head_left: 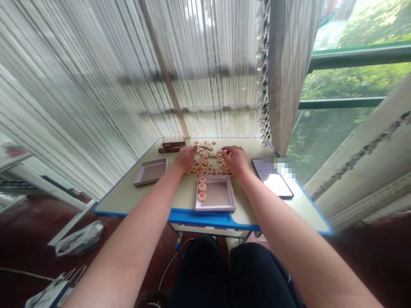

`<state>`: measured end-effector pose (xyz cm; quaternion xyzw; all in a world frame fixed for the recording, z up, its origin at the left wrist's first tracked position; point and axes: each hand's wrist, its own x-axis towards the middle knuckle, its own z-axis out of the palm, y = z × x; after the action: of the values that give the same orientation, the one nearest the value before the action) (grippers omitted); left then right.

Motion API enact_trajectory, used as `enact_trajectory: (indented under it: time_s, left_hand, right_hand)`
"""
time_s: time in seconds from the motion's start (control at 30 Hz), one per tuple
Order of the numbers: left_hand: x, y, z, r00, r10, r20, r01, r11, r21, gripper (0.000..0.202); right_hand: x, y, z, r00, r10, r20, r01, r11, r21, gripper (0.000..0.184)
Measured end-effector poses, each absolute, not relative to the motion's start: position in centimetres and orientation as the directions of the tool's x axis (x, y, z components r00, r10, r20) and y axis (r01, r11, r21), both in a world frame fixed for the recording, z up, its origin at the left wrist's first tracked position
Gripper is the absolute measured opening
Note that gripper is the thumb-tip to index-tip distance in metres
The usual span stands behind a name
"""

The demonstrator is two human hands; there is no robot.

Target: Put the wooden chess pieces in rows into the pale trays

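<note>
Many round wooden xiangqi pieces point(205, 161) lie loosely spread over the table between my hands. My left hand point(186, 158) rests on edge at the left side of the pieces, its fingers stretched out and no piece visible in it. At the right side, my right hand point(236, 159) hovers over or touches a few pieces with its fingers bent and apart; what lies under the palm is hidden. A shallow open box tray point(231, 194) stands at the near edge. Inside it, 3 pieces with red characters point(202, 187) form a column along the left wall.
Another shallow box tray point(138, 177) lies on the left of the blue-edged table point(112, 201). Behind it are stacked flat brown boxes point(173, 142). A phone or tablet point(276, 182) lies at the right. String curtains point(212, 85) hang behind, and plastic bags point(80, 239) sit on the floor.
</note>
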<state>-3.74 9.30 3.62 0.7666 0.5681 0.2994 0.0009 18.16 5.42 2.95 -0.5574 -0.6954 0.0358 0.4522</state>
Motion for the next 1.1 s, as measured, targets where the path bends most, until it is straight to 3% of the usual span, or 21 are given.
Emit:
enact_trajectory:
  time_s: [0.1, 0.2, 0.37, 0.53, 1.1]
  left_hand:
    - [-3.0, 9.7, 2.9, 0.361, 0.8, 0.48, 0.849, -0.495, 0.187, 0.053]
    - [-2.6, 9.5, 2.6, 0.36, 0.795, 0.488, 0.884, -0.458, 0.096, 0.051]
    - [-2.1, 9.4, 2.6, 0.355, 0.856, 0.376, 0.898, -0.424, 0.117, 0.054]
    - [-2.0, 9.4, 2.5, 0.344, 0.881, 0.324, 0.906, -0.402, 0.133, 0.054]
    - [-2.8, 10.5, 1.6, 0.313, 0.88, 0.357, 0.9, -0.395, 0.185, 0.038]
  right_hand:
    - [18.3, 5.3, 2.7, 0.067, 0.85, 0.523, 0.788, 0.277, -0.55, 0.031]
    - [17.8, 5.2, 2.7, 0.129, 0.897, 0.424, 0.857, 0.114, -0.502, 0.031]
    - [17.1, 5.3, 2.4, 0.104, 0.94, 0.325, 0.9, 0.049, -0.433, 0.031]
    - [16.9, 5.3, 2.3, 0.064, 0.937, 0.343, 0.899, 0.096, -0.428, 0.03]
    - [17.4, 5.6, 2.5, 0.047, 0.965, 0.258, 0.897, 0.072, -0.435, 0.035]
